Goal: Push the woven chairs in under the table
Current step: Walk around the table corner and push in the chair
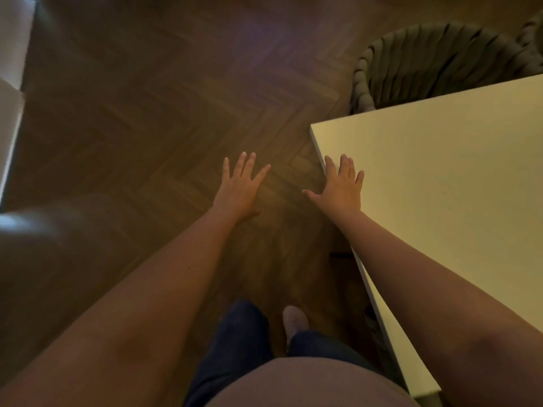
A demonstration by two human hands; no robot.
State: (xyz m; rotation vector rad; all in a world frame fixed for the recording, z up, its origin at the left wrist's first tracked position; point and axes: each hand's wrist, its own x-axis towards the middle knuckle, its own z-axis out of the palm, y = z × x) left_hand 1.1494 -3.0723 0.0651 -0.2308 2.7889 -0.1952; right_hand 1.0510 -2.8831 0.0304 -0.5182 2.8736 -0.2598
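Both my arms are stretched out in front of me with the palms facing down. My left hand (241, 188) is flat and spread, fingers fanned, holding nothing, and it hangs over the dark herringbone wood floor (152, 118). My right hand (340, 186) is spread the same way and empty; its fingers lie over the near left edge of the pale table (455, 177), close to the corner, while the thumb points out over the floor. I cannot tell whether the palm is pressing on the tabletop or just above it. The table fills the right side of my view, its long edge running down beside my right forearm. Beyond its far edge stands a woven chair (435, 63), olive green with thick braided cords, its seat partly hidden under the tabletop and its rounded back well apart from my hands. Below my arms I see my dark trousers (235, 342) and one foot (293, 321) on the floor.
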